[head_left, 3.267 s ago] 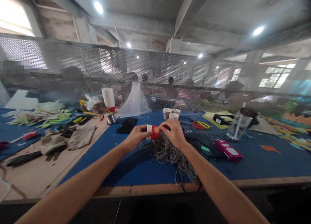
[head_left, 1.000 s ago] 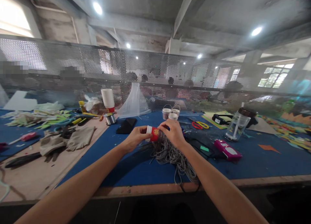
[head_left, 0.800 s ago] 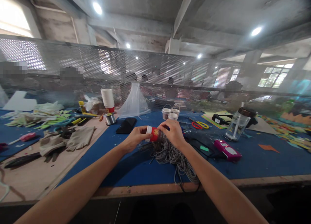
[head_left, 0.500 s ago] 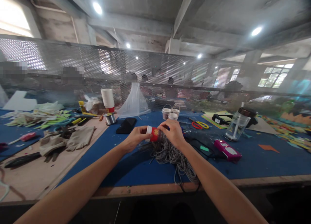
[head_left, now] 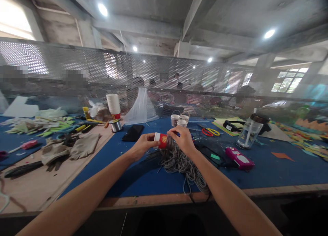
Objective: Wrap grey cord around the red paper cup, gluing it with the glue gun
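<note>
A small red paper cup (head_left: 161, 140) with a white rim lies on its side in the air above the blue table mat (head_left: 263, 167). My left hand (head_left: 142, 146) grips its rim end with closed fingers. My right hand (head_left: 183, 140) is closed around the cup's other end, and a small blue thing shows between its fingers. Right below both hands lies a tangled heap of grey cord (head_left: 183, 166), trailing to the table's front edge.
Two small cups with wire handles (head_left: 179, 119), red-and-yellow scissors (head_left: 211, 131), a clear lidded jar (head_left: 249, 132), a pink box (head_left: 239, 157), a black phone (head_left: 133, 132), a paper cup stack (head_left: 113, 106), grey gloves (head_left: 71, 148). A perforated metal screen (head_left: 77, 75) runs behind, people beyond it.
The hands stay almost still on the red cup. My right hand's fingers have shifted slightly on the cup's end.
</note>
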`<control>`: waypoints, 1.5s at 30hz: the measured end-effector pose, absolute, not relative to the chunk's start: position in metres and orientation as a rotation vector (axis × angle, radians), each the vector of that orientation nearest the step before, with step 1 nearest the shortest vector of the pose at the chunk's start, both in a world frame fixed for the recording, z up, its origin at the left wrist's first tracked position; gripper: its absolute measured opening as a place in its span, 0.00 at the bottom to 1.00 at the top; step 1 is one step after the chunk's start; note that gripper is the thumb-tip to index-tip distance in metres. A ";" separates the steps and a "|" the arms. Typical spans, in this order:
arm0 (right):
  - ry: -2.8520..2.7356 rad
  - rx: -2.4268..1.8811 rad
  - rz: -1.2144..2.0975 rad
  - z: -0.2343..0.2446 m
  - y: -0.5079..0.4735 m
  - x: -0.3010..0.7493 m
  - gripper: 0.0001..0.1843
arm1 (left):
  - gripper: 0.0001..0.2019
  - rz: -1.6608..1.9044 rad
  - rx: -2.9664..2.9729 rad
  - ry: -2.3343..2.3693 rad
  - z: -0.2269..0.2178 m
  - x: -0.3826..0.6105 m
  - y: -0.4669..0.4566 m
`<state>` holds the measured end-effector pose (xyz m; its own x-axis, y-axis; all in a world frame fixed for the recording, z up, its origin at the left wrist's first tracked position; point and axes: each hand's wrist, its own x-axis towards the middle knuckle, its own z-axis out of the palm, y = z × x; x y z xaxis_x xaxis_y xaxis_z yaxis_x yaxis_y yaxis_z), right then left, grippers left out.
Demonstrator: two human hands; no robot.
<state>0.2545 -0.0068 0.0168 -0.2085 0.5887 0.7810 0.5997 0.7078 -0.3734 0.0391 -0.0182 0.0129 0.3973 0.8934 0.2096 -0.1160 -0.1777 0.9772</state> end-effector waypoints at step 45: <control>-1.652 -0.952 0.921 0.007 0.007 0.257 0.30 | 0.17 1.194 1.369 0.714 0.001 0.027 -0.001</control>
